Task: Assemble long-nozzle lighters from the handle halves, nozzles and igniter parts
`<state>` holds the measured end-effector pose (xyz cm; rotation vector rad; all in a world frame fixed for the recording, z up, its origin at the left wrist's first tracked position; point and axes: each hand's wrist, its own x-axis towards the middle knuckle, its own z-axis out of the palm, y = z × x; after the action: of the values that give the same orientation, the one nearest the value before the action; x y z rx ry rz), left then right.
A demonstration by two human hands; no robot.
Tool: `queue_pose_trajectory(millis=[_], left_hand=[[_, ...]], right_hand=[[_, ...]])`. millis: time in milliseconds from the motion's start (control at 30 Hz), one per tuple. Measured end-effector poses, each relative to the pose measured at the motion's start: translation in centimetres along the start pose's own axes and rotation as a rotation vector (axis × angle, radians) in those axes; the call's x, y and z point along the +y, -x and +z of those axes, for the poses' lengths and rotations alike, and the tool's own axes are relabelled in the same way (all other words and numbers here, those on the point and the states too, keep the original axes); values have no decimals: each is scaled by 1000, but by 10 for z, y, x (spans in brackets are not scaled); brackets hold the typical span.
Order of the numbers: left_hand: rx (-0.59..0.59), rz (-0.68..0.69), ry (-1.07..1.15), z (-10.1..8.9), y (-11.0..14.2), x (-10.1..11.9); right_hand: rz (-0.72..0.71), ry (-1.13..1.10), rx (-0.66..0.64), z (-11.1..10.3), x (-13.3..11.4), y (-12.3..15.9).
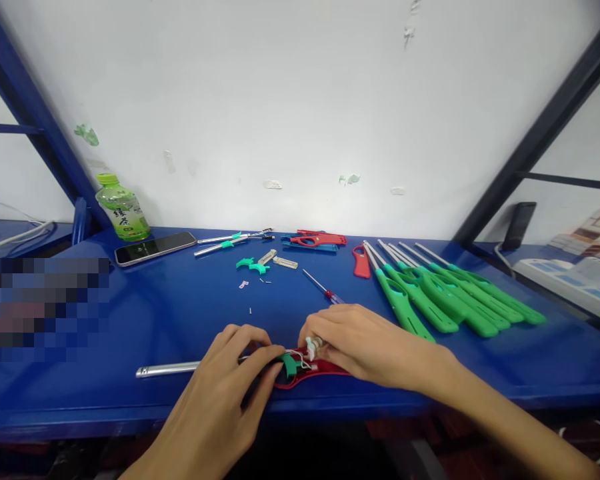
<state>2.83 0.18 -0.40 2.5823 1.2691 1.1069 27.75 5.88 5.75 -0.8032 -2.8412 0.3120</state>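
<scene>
A red lighter shell half lies at the table's front edge, partly covered by both hands. A green trigger sits in it, with thin white wires beside it. My left hand pinches this trigger between thumb and fingers. A silver metal tube sticks out to the left from under that hand. My right hand is closed over the shell's right part, gripping a small part with a white tip; the fingers hide most of it. Behind the right hand lies a screwdriver.
Several green lighters lie at right, beside a red shell piece. Farther back are red and blue shells, metal tubes, green triggers and metal-coloured plates. A phone and bottle stand left.
</scene>
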Motion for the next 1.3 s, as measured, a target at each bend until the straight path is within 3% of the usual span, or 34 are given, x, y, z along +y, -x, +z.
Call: queue_pose_trajectory(millis=[200,600,967,1300], left_hand=[[20,9,0,0,0,0],[68,21,32,-2,-6,3],[108,53,31,-2,-6,2],[70,57,-5,0,-2,2]], right_hand=[[-89,113,28,5,5,0],[-109,240,55,9,1,0],[39,173,280,30,1,2],[109,157,460,51,-12,5]])
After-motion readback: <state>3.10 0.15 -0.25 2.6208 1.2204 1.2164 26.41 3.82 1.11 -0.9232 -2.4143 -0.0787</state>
